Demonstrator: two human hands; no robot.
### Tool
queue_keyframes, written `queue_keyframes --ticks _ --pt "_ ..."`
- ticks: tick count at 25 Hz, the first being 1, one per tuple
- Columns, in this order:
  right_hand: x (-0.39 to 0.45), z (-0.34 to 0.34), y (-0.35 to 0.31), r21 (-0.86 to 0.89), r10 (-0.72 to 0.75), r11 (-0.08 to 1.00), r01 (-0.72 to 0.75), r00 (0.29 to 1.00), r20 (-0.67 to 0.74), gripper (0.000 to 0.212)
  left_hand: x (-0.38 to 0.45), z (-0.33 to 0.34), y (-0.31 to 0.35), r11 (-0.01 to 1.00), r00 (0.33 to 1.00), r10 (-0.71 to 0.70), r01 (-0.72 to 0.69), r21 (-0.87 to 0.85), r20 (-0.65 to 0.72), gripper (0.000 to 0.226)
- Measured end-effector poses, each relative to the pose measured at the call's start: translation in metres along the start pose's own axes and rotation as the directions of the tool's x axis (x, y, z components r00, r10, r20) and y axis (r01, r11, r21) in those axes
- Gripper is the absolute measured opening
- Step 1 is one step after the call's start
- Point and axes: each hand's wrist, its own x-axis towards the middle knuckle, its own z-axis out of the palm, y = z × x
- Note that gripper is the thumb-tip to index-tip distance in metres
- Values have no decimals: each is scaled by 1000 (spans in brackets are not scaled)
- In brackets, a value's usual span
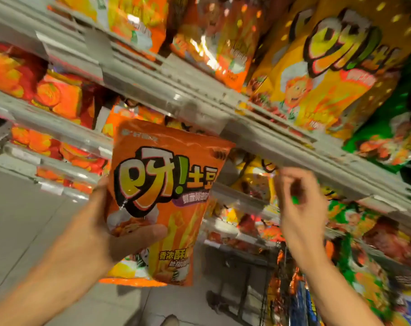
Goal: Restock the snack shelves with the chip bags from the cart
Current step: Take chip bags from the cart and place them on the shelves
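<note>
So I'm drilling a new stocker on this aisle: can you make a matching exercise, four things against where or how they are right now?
1 orange chip bag
2 left hand
3 right hand
4 green bag

a far right of the shelf
b holds nothing, fingers loosely curled
c held up before the shelves
d grips a bag's lower left

Pairs: 1-c, 2-d, 3-b, 4-a

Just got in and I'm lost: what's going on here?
A person is restocking snack shelves. Their left hand holds an orange chip bag up in front of the shelf, not yet placed. The right hand is raised beside it, fingers loosely curled, holding nothing. Yellow and green bags already fill the shelves.
</note>
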Motion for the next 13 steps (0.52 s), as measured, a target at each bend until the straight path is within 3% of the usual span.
queue_keyframes --ticks 3,6,8,10,11,13 --pt "-20 63 33 95 193 968 -234 928 319 36 -6 -2 -48 993 996 -65 71 96 -68 76" --pt "12 119 56 150 281 924 -351 892 354 48 1 4 -79 976 987 -78 104 193 -137 78" --pt "44 155 65 148 375 880 -452 851 369 79 10 10 -97 972 986 -67 99 215 -151 80" --pt "70 180 68 60 495 834 -549 791 359 100 17 18 -112 991 985 -30 51 121 -171 74" --pt "76 188 67 68 536 797 -600 756 375 101 20 22 -117 996 983 2 15 88 -184 69" --pt "82 200 68 216 547 707 -674 714 436 77 23 30 -125 992 977 80 -58 115 -197 75"
